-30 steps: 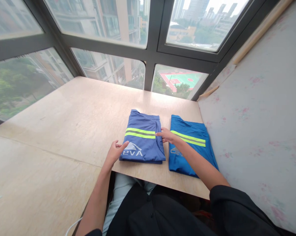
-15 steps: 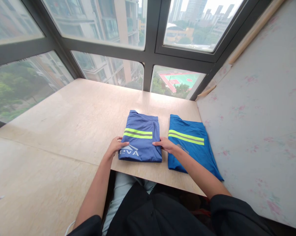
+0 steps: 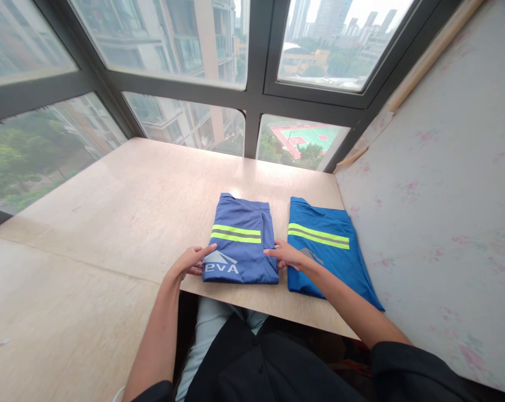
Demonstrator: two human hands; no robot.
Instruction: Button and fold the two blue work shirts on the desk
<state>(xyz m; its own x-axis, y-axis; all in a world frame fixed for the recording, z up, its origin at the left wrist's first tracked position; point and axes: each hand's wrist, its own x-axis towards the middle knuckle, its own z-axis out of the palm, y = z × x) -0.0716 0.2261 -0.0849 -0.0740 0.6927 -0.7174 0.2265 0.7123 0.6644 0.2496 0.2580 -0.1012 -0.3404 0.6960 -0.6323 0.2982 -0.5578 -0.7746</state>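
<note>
A folded violet-blue work garment [image 3: 239, 215] lies on the wooden surface in front of me. It has a yellow-green reflective band and pale mirrored lettering near its front edge. My left hand [image 3: 189, 261] is at its left edge, thumb on top and fingers low along the side, their tips partly hidden. At the right edge, my right hand [image 3: 286, 254] pinches the cloth, thumb above and fingers partly beneath. Beyond that hand lies a second folded garment [image 3: 319, 262], brighter blue with a similar band; my right forearm passes over its front part.
The pale wooden surface [image 3: 122, 223] extends left and back to the grey-framed windows [image 3: 255, 134]. A flower-patterned wall [image 3: 437, 195] closes off the right side. The surface's front edge runs just before my lap.
My left hand has shifted slightly outward, its thumb now nearer the garment's left edge. My right hand has moved a little outward along the right edge. The view has tilted slightly.
</note>
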